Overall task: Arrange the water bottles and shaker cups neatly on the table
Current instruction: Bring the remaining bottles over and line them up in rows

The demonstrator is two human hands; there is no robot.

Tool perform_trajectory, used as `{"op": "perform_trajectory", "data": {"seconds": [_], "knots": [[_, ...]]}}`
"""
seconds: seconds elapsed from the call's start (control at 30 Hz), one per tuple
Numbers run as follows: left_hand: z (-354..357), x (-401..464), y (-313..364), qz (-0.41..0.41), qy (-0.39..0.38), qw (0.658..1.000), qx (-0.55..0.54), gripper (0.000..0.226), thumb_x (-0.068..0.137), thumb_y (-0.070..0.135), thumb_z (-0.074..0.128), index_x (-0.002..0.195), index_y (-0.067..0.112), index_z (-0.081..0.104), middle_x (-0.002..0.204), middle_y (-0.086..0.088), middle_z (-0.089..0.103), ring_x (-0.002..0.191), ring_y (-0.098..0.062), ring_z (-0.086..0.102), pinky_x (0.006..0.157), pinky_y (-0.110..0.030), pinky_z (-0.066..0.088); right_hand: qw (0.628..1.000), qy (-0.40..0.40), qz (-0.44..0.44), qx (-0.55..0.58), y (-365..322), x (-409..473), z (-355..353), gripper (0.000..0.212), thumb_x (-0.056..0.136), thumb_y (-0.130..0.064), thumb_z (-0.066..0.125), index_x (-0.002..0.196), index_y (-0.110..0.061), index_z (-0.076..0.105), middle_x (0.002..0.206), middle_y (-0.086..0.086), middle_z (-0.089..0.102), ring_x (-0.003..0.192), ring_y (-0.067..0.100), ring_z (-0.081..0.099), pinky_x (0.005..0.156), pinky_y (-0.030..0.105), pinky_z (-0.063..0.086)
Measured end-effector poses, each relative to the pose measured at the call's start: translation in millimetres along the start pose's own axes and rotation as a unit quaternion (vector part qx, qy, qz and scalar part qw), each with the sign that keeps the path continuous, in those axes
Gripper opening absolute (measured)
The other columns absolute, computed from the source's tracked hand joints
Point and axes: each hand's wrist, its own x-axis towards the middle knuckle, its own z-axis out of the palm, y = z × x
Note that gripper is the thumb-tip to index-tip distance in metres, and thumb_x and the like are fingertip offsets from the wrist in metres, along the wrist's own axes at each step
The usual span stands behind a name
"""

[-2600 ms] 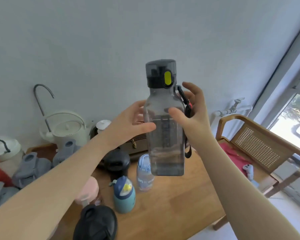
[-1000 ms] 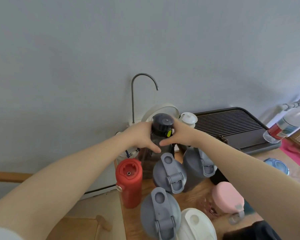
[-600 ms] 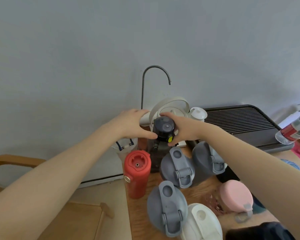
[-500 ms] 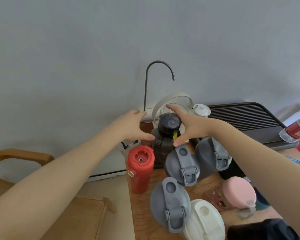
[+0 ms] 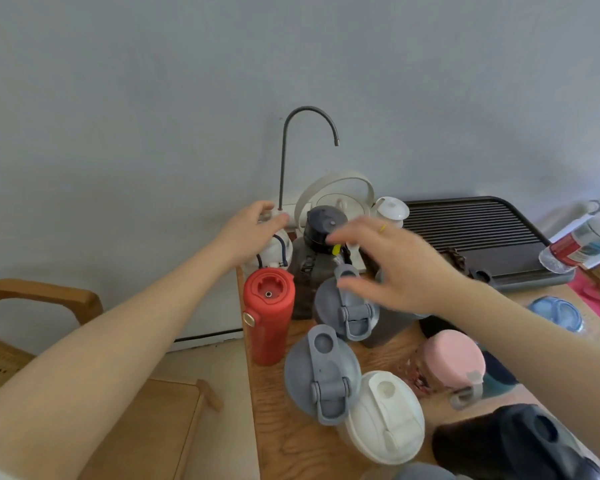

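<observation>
Wooden table (image 5: 284, 441) crowded with bottles (image 5: 269, 313)

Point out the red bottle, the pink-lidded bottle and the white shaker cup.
red bottle (image 5: 269, 317): head view, on its upper body.
pink-lidded bottle (image 5: 454, 355): head view, on top of the lid.
white shaker cup (image 5: 387, 415): head view, on the lid's middle.

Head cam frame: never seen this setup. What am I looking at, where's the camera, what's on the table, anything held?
No robot here: a person works bare-handed, filmed by one wide-angle camera on their head looking forward and down. The left hand and right hand are both open and hold nothing. Between them stands a smoky grey bottle with a dark cap, at the back of the wooden table. Around it stand a red bottle, grey-lidded shaker cups, a white-lidded one and a pink-lidded cup. A dark slatted tray sits behind.
</observation>
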Motion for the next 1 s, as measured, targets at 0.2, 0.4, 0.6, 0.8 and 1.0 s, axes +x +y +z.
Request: {"op": "perform_trajectory", "data": {"seconds": [0.2,0.4,0.6,0.8,1.0], "knots": [[-8.9,-31.1,-0.4,-0.001,0.035,0.999,-0.008,0.045,0.092,0.031,0.047,0.132,0.01,0.041,0.144,-0.009,0.038,0.133,-0.022,0.032,0.105,-0.028,0.024,0.953,-0.275,-0.105,-0.076,-41.7,-41.4,41.5,0.083,0.073,-0.064,0.059,0.139,-0.023,0.032,0.151,0.006,0.028,0.137,0.027,0.029,0.108,0.043,0.032],[-10.2,-73.3,-3.1,0.015,0.095,0.994,0.06,0.042,0.088,0.028,0.055,0.126,0.012,0.047,0.147,-0.012,0.028,0.139,-0.023,0.019,0.111,-0.033,0.013,0.956,-0.207,-0.108,-0.178,-48.8,-49.0,72.2,0.093,0.06,-0.061,0.07,0.136,-0.022,0.032,0.149,0.016,0.027,0.109,0.039,0.049,0.087,0.045,0.046],[-9.1,-113.3,5.7,0.047,0.101,0.991,0.069,0.037,0.089,0.024,0.053,0.124,0.014,0.048,0.147,-0.01,0.029,0.137,-0.022,0.021,0.109,-0.029,0.014,0.978,-0.113,-0.13,-0.115,-48.5,-54.6,24.6,0.079,0.054,-0.056,0.069,0.123,-0.026,0.046,0.123,0.01,0.049,0.089,0.031,0.052,0.071,0.033,0.046],[11.8,-113.9,34.4,0.074,0.074,0.99,0.089,0.04,0.09,0.031,0.048,0.125,0.011,0.047,0.141,-0.008,0.037,0.133,-0.022,0.029,0.108,-0.029,0.019,0.994,0.073,-0.033,0.078,-6.9,-57.6,-129.9,0.077,0.05,-0.053,0.065,0.121,-0.029,0.046,0.115,-0.004,0.038,0.103,-0.007,0.043,0.089,0.003,0.031],[47.1,-103.4,61.5,0.13,0.068,0.972,0.184,0.05,0.079,0.038,0.044,0.122,0.014,0.051,0.142,-0.009,0.037,0.136,-0.028,0.023,0.112,-0.043,0.017,0.984,0.134,0.097,0.068,70.5,-26.1,-159.1,0.077,0.05,-0.041,0.076,0.12,-0.028,0.049,0.122,0.002,0.04,0.103,0.003,0.044,0.088,0.009,0.035]]}}
